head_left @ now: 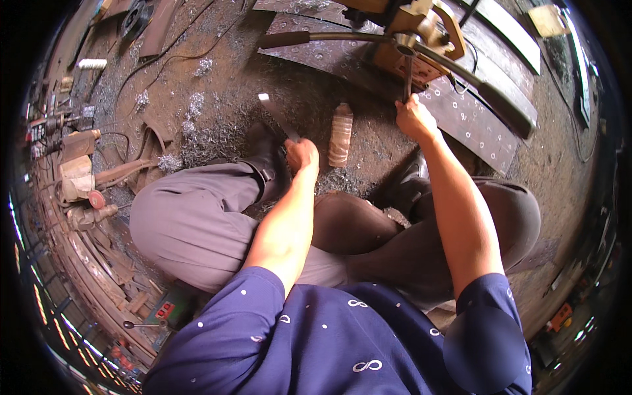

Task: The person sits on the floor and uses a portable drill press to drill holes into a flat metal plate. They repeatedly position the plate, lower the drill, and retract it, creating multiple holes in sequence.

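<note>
A plastic bottle (340, 133) stands upright on the dirt floor (217, 85), which is strewn with curly metal shavings (195, 105). Beyond it lie long curved steel plates (474, 115) dotted with drilled holes. Off to the left sits a cluster of power tools (76, 155), what looks like grinders, though that edge is too warped to be sure. Thin black cables (178, 56) snake across the ground near a white roll (91, 64). A small green box with red buttons (164, 309) rests low on the left.
</note>
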